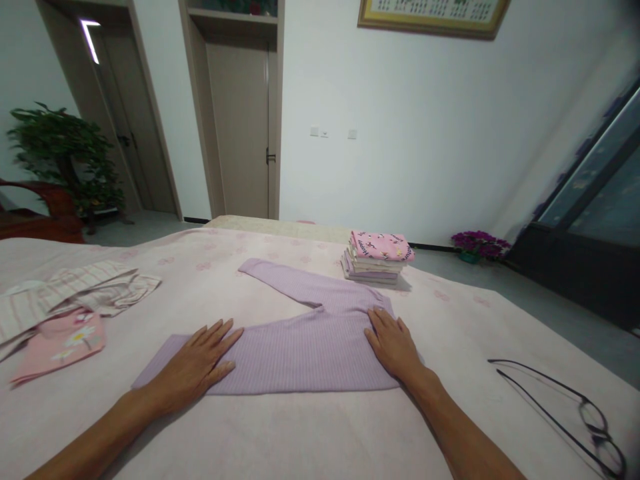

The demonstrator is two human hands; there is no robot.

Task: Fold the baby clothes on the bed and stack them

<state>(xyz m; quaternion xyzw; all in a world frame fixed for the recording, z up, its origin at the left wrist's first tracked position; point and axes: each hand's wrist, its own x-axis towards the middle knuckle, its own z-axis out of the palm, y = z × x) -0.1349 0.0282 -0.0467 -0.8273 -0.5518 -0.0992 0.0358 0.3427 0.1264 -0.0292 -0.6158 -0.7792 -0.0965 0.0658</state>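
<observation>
A pair of lilac ribbed pants (305, 357) lies flat and spread on the pale pink cloth, its waist to the right and its two legs pointing left. On the near leg, toward the cuff, my left hand (197, 363) rests palm down with fingers stretched out. My right hand (395, 343) presses flat near the waistband, fingers extended. Neither hand grips the fabric. Just beyond the waist stands a neat stack of folded clothes (377, 257), with a pink printed piece on top.
Striped clothing (75, 290) and a pink flowered garment (65, 343) lie at the left. Eyeglasses (555, 407) rest at the right on the pink cloth (310, 440). Past the far edge are a wall, doors, a green plant (65, 157) and purple flowers (480, 243).
</observation>
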